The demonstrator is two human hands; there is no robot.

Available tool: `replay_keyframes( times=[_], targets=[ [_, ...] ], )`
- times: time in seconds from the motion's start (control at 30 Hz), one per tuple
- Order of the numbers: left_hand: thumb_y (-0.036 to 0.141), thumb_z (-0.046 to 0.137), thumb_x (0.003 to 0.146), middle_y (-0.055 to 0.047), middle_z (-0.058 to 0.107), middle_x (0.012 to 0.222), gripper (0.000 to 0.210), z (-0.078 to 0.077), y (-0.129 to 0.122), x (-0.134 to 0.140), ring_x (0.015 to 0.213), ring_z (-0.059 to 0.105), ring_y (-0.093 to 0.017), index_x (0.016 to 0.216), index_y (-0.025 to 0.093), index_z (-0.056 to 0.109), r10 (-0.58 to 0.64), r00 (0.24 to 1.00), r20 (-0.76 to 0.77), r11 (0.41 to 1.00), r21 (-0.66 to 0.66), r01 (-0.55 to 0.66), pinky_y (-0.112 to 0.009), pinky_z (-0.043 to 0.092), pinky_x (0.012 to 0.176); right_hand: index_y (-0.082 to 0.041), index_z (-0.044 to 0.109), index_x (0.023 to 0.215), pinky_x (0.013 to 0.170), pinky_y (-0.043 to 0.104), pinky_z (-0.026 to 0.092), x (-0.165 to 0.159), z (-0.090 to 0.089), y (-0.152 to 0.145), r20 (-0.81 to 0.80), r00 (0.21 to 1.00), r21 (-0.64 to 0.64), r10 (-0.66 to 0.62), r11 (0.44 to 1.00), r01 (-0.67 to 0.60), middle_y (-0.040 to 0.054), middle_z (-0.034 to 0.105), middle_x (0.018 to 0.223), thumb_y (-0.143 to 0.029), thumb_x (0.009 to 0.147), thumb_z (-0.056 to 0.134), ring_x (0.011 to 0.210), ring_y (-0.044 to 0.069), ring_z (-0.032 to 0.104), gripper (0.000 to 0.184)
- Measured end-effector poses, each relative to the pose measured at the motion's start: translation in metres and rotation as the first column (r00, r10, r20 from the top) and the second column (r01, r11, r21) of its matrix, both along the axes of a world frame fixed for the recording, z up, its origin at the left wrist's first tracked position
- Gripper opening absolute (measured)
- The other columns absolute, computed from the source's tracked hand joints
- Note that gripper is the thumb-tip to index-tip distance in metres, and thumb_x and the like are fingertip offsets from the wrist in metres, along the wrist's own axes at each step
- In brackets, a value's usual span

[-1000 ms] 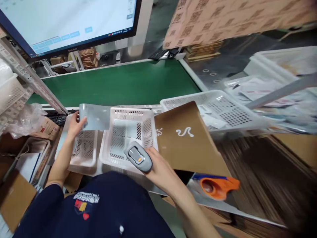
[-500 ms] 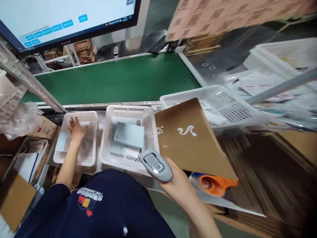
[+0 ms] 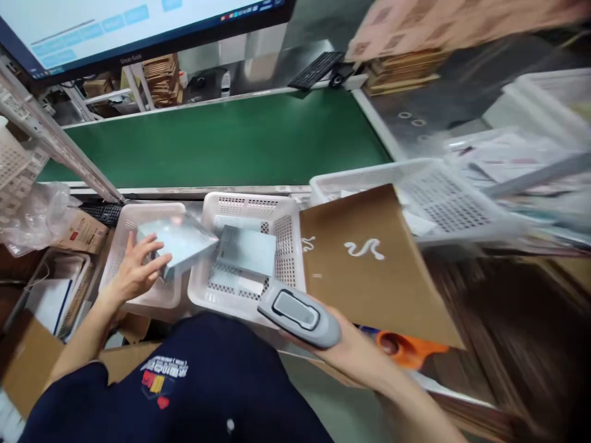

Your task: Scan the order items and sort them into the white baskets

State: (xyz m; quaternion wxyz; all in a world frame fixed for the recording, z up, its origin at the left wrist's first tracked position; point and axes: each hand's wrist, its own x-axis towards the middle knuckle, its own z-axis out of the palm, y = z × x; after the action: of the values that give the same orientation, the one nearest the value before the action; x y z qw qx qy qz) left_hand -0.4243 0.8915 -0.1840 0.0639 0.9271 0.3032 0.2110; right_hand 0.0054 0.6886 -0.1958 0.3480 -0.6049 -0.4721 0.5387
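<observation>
My left hand is over the left white basket, its fingers stretched and spread. They overlap the near left side of a light blue box, which is tilted and blurred above that basket's right edge; no firm grip shows. In the middle white basket lies another light blue box. My right hand is wrapped round a grey handheld scanner, its head over the near right corner of the middle basket. Most of the right fingers are hidden beneath the scanner.
A brown cardboard box stands right of the middle basket, with an orange tape dispenser by its near edge. Behind runs a green conveyor belt. A monitor hangs at upper left. Another white basket is at right.
My left hand has come up and back from inside the left basket, and a light blue box now shows tilted above it. The scanner has shifted slightly right in my right hand.
</observation>
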Motion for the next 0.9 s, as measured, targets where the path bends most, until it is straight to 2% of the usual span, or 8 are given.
replay_keyframes(
  times=[0.1,0.23,0.4,0.47,0.53,0.67,0.8,0.9],
  targets=[
    [0.016,0.07,0.101,-0.007,0.08,0.138,0.037,-0.002,0.01,0.043,0.153,0.066,-0.033,0.124,0.042,0.085,-0.288,0.955,-0.077,0.945,-0.183,0.271,-0.074,0.034,0.138,-0.02,0.074,0.136,0.11,0.049,0.066,0.008,0.029,0.003,-0.049,0.994,-0.057,0.097,0.993,-0.1,0.0148,0.083,0.132,-0.053,0.076,0.095,0.119,0.037,0.081,0.072],
    [0.03,0.084,0.097,-0.006,0.083,0.133,0.022,-0.007,0.019,0.091,0.148,0.07,-0.036,0.115,0.044,0.087,-0.545,0.831,-0.105,0.776,-0.439,0.453,-0.072,0.045,0.131,-0.021,0.08,0.129,0.106,0.045,0.066,0.016,0.046,0.014,-0.02,0.99,0.002,0.136,0.991,-0.136,0.0099,0.085,0.126,-0.047,0.079,0.091,0.116,0.035,0.081,0.057],
    [0.027,0.092,0.091,-0.004,0.084,0.131,0.029,-0.009,0.026,0.117,0.137,0.077,-0.034,0.113,0.044,0.086,-0.617,0.775,0.137,0.658,-0.451,0.604,-0.062,0.057,0.125,-0.019,0.085,0.12,0.112,0.05,0.063,0.042,0.02,0.032,0.115,0.977,0.035,-0.181,0.983,0.178,0.0087,0.086,0.121,-0.042,0.073,0.09,0.12,0.036,0.079,0.053],
    [0.026,0.092,0.089,-0.004,0.085,0.13,0.03,-0.009,0.03,0.119,0.135,0.078,-0.034,0.113,0.043,0.086,-0.625,0.765,0.156,0.636,-0.465,0.615,-0.059,0.059,0.123,-0.018,0.085,0.118,0.096,0.044,0.068,0.054,0.009,0.037,0.054,0.963,-0.009,-0.265,0.964,0.266,0.0078,0.086,0.11,-0.045,0.067,0.093,0.109,0.032,0.079,0.058],
    [0.026,0.092,0.089,-0.005,0.085,0.13,0.029,-0.009,0.039,0.122,0.135,0.078,-0.034,0.112,0.043,0.086,-0.644,0.753,0.135,0.615,-0.495,0.614,-0.057,0.061,0.123,-0.017,0.085,0.115,0.068,0.034,0.063,0.061,0.003,0.038,-0.008,0.952,-0.042,-0.306,0.951,0.305,0.0059,0.084,0.098,-0.046,0.063,0.095,0.084,0.024,0.073,0.061],
    [0.033,0.097,0.082,-0.008,0.084,0.125,0.028,-0.016,0.076,0.145,0.134,0.078,-0.036,0.106,0.038,0.083,-0.555,0.811,0.186,0.622,-0.554,0.553,-0.062,0.057,0.126,-0.017,0.083,0.123,0.05,0.027,0.047,0.064,-0.002,0.031,-0.032,0.915,-0.054,-0.402,0.915,0.4,0.0065,0.084,0.099,-0.048,0.065,0.097,0.062,0.014,0.054,0.067],
    [0.046,0.093,0.087,-0.014,0.083,0.126,0.025,-0.039,0.137,0.198,0.143,0.073,-0.038,0.102,0.032,0.078,-0.455,0.88,0.136,0.705,-0.549,0.45,-0.071,0.04,0.136,-0.017,0.083,0.116,0.055,0.031,0.05,0.06,-0.013,0.019,-0.046,0.879,-0.063,-0.474,0.88,0.471,0.0083,0.082,0.096,-0.054,0.065,0.099,0.063,0.016,0.054,0.066],
    [0.037,0.078,0.096,-0.017,0.081,0.137,0.01,-0.064,0.172,0.231,0.152,0.066,-0.036,0.101,0.027,0.077,-0.46,0.886,0.062,0.73,-0.541,0.417,-0.069,0.026,0.143,-0.018,0.082,0.105,0.058,0.033,0.051,0.055,-0.021,0.007,-0.042,0.871,-0.103,-0.489,0.869,0.483,0.0059,0.077,0.083,-0.055,0.065,0.099,0.062,0.017,0.054,0.058]
  ],
)
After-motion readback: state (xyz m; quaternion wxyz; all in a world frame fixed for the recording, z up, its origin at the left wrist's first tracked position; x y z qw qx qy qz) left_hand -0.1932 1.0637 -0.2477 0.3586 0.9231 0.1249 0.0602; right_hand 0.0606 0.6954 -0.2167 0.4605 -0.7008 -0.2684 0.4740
